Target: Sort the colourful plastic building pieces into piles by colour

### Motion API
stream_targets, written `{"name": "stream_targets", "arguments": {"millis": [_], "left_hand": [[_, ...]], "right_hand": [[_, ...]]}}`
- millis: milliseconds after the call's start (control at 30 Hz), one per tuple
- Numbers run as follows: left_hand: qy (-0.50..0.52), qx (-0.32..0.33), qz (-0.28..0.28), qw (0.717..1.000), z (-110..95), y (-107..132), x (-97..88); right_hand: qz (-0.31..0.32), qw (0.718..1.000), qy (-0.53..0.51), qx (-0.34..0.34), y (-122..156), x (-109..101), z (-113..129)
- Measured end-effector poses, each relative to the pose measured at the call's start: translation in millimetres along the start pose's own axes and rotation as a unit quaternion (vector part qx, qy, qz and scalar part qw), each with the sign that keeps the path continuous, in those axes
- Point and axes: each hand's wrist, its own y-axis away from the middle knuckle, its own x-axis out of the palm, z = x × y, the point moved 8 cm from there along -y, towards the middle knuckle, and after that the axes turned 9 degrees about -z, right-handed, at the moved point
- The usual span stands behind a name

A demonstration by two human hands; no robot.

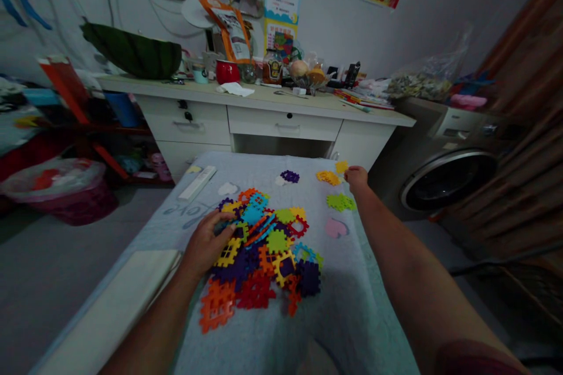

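A heap of plastic interlocking building pieces [246, 258] in red, orange, yellow, blue, green and purple lies on the cloth-covered table. My left hand [206, 240] rests at the heap's left edge, open, thumb and fingers apart over some pieces. At the table's far right corner, my right hand [357, 177] is closed with its fingertips together; what they pinch cannot be made out. Close by are a yellow patch [342, 167] and a small group of yellow pieces [328, 177]. Nearer lie green pieces [341, 202]; purple pieces [290, 176] form another group to the left.
The tablecloth [352, 299] bears printed hearts. A long white bar [197, 183] lies at the far left of the table. Behind stands a white desk [264, 99] crowded with jars and papers. A washing machine [448, 158] is at right, a pink bin [61, 193] at left.
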Motion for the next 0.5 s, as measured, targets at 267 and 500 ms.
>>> {"name": "stream_targets", "arguments": {"millis": [267, 500], "left_hand": [[0.002, 0.002, -0.006, 1.000, 1.5, -0.3, 0.1], [0.006, -0.002, -0.008, 1.000, 3.6, -0.3, 1.6]], "right_hand": [[0.065, 0.992, 0.054, 0.092, 13.6, 19.6, -16.8], [0.101, 0.988, 0.108, 0.051, 17.3, 12.7, -10.4]]}}
